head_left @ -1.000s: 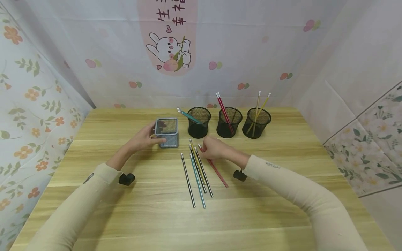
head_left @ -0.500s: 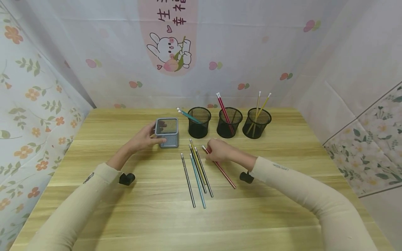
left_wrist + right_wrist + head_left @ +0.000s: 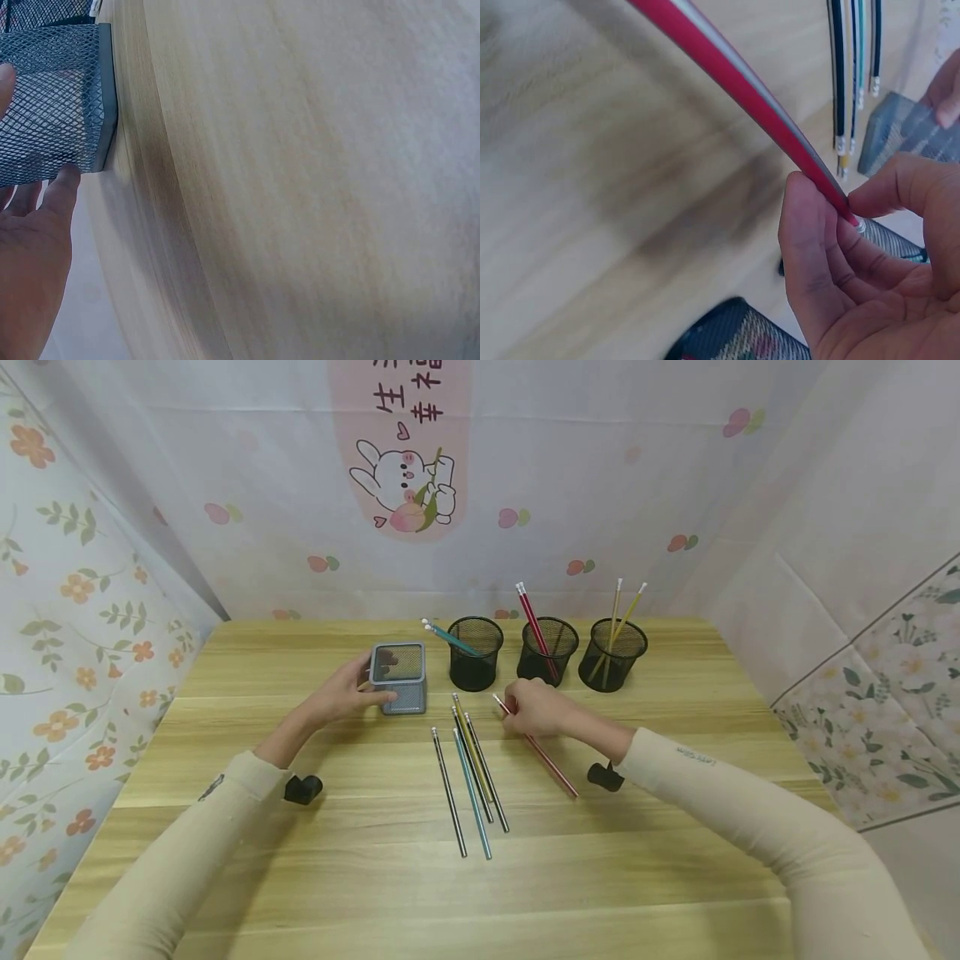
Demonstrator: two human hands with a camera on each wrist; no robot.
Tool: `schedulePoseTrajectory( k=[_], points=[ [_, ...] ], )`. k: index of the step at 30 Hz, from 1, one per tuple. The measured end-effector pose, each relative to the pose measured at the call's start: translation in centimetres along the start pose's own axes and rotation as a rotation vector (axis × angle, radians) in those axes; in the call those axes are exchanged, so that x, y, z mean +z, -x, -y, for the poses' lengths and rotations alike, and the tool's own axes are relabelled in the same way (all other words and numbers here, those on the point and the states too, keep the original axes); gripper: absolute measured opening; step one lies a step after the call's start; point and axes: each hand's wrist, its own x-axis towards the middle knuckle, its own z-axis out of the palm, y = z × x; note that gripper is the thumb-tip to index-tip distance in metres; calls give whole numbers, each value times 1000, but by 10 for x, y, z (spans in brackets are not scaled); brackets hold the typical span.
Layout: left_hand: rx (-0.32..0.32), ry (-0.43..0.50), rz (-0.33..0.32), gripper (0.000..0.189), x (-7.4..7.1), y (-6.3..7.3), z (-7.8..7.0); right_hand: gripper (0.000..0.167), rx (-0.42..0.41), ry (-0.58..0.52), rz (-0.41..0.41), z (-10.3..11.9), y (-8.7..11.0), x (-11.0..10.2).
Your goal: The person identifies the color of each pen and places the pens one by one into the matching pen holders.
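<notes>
3 cups (image 3: 534,665) stand right of the holder (image 3: 411,696), behind 5 loose pencils (image 3: 472,749).

We had a yellow wood-grain surface (image 3: 637,868), brown streaks running side edge to side edge. Along its far edge we saw black mesh cups (image 3: 472,675); from the far left corner toward the far right, contents were teal pencils (image 3: 453,640), crimson pencils (image 3: 531,618), then a tan pencil (image 3: 617,603) and a yellow pencil (image 3: 630,610). Nearest the far left corner: grey mesh holder (image 3: 414,697). In from the far edge, we counted black, blue and yellow among the loose pencils (image 3: 449,792), white-tipped. Red pencil (image 3: 739,86) showed a silvery line; stripe or glare, we couldn't tell. Sleeves (image 3: 735,818) were cream. Left curtain (image 3: 82,677): orange flowers, green leaves on white.
</notes>
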Motion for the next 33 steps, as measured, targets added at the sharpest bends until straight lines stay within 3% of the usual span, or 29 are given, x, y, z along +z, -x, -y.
schedulePoseTrajectory(
  k=[6,15,33],
  points=[
    [2,-8,0,67,0,0,1,9,-23,4,-60,2,5,-16],
    [1,-20,-1,67,0,-1,1,2,12,-35,-88,4,11,-41],
    [8,-2,2,66,0,0,0,7,-37,-91,-226,7,19,-80]
  ],
)
